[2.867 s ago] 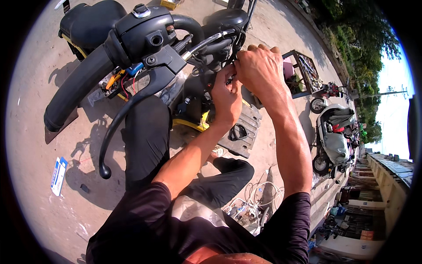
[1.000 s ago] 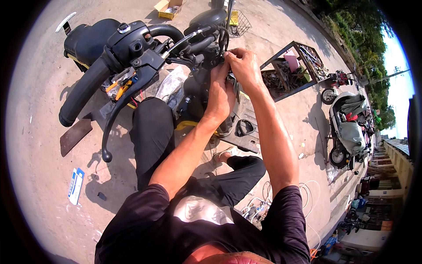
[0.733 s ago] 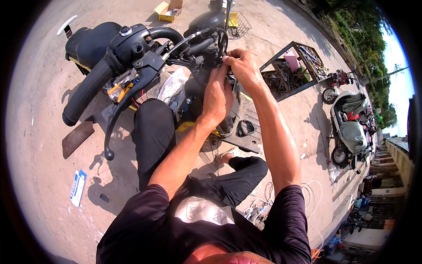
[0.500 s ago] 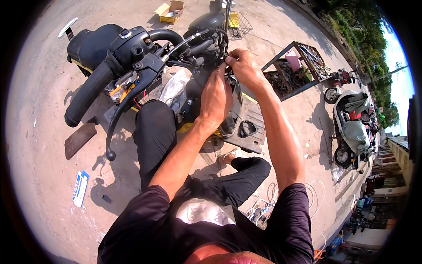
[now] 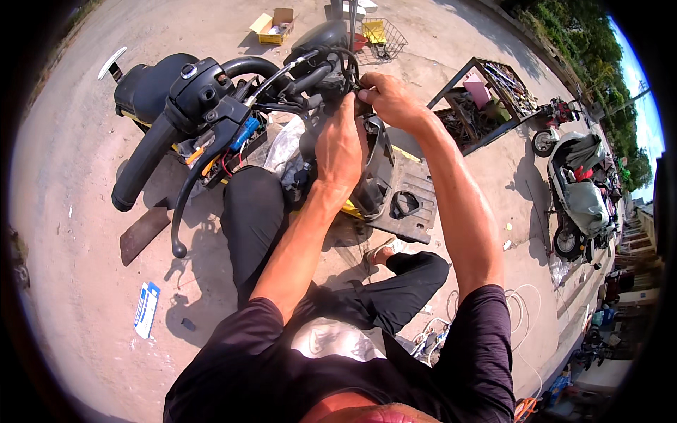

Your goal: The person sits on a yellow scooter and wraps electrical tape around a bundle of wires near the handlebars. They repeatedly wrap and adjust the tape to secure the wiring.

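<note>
In front of me stands a scooter with its front partly taken apart; its black handlebar grip (image 5: 144,162) and brake lever (image 5: 187,201) reach out to the left. Black cables (image 5: 347,67) bunch at the steering head. Just below them, my left hand (image 5: 340,151) is closed, its fingertips tucked among dark parts. My right hand (image 5: 388,101) meets it from the right, thumb and forefinger pinched together beside the cables. Whatever small dark piece the fingers grip is too hidden to name. A grey plastic panel (image 5: 405,211) shows beyond my wrists.
A metal rack of tools and scrap (image 5: 486,106) stands to the right, with a parked scooter (image 5: 582,190) farther off. At the back are an open cardboard box (image 5: 273,29) and a wire basket (image 5: 391,46). A blue-and-white box (image 5: 147,310) and a brown plate (image 5: 143,236) lie at left.
The whole view has shifted slightly, so the scooter's handlebar sits a little differently in it. Both hands stay together at the steering head, with only small finger movement.
</note>
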Action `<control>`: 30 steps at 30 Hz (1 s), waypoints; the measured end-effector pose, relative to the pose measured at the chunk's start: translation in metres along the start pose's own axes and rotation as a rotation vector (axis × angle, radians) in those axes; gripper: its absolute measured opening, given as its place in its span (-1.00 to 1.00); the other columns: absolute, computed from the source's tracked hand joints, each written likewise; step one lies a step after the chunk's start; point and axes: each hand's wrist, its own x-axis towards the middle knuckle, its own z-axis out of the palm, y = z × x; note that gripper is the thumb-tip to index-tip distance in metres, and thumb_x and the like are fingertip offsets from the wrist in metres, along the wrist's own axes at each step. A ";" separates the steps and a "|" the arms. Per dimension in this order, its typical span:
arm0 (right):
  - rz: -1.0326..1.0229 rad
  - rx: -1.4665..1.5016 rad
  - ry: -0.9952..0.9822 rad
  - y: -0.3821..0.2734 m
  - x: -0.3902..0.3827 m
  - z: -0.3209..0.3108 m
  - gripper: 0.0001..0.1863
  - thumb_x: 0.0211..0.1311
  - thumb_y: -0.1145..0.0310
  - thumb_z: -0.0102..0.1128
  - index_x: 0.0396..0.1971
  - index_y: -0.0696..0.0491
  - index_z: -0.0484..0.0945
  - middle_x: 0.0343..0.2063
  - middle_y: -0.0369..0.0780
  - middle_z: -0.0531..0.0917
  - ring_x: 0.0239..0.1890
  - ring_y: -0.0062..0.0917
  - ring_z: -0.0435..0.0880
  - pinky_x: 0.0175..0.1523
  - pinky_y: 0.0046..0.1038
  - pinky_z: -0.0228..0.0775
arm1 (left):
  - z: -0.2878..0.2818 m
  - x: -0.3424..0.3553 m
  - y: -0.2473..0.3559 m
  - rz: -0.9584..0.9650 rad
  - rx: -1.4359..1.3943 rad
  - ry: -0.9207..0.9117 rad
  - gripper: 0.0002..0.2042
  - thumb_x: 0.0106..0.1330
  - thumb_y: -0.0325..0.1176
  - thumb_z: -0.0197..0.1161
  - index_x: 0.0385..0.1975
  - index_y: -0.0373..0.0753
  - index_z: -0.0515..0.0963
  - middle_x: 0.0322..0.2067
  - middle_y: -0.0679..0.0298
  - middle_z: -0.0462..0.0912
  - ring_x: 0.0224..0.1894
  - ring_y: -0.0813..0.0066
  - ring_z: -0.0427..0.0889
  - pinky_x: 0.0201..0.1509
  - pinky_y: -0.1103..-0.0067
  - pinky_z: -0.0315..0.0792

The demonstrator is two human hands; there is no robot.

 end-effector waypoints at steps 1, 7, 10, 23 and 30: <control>0.003 0.025 -0.017 0.000 0.000 0.000 -0.66 0.54 0.33 0.27 0.12 0.24 0.68 -0.04 0.06 0.81 0.07 -0.14 0.78 0.21 -0.18 0.55 | -0.002 0.001 0.000 0.003 0.014 -0.010 -0.51 0.53 -0.52 0.23 0.43 -0.38 0.40 0.11 -0.22 0.72 0.08 -0.22 0.74 0.07 0.13 0.64; -0.017 0.133 -0.070 0.016 0.007 -0.002 -0.64 0.52 0.34 0.25 0.17 0.23 0.67 -0.04 0.04 0.82 0.04 -0.21 0.80 0.19 -0.20 0.58 | -0.015 0.012 0.013 -0.013 0.186 0.077 -0.69 0.48 -0.36 0.40 0.09 -0.34 0.53 -0.07 -0.13 0.76 -0.09 -0.22 0.78 -0.08 0.09 0.64; -0.049 0.135 -0.075 0.012 0.005 -0.004 -0.62 0.50 0.35 0.24 0.18 0.24 0.66 -0.01 0.05 0.82 0.06 -0.19 0.80 0.19 -0.20 0.59 | -0.013 0.017 0.004 -0.106 0.286 -0.004 -0.68 0.48 -0.30 0.42 0.05 -0.34 0.54 -0.13 -0.14 0.78 -0.11 -0.24 0.79 -0.11 0.07 0.63; -0.105 0.179 -0.106 0.014 0.008 -0.006 -0.61 0.47 0.40 0.28 0.19 0.27 0.66 0.05 0.05 0.81 0.11 -0.16 0.78 0.24 -0.20 0.56 | -0.007 0.024 -0.004 -0.085 0.371 -0.013 -0.76 0.52 -0.36 0.31 -0.07 -0.37 0.44 -0.26 -0.26 0.73 -0.14 -0.31 0.76 -0.09 -0.01 0.58; -0.175 0.172 -0.135 0.015 0.013 -0.009 -0.69 0.45 0.41 0.32 0.07 0.28 0.68 -0.10 -0.02 0.83 -0.03 -0.30 0.80 0.11 -0.26 0.60 | -0.009 0.013 0.002 0.056 0.354 0.063 -0.57 0.50 -0.47 0.25 0.32 0.00 0.46 -0.05 0.15 0.62 -0.23 -0.16 0.77 -0.31 0.04 0.58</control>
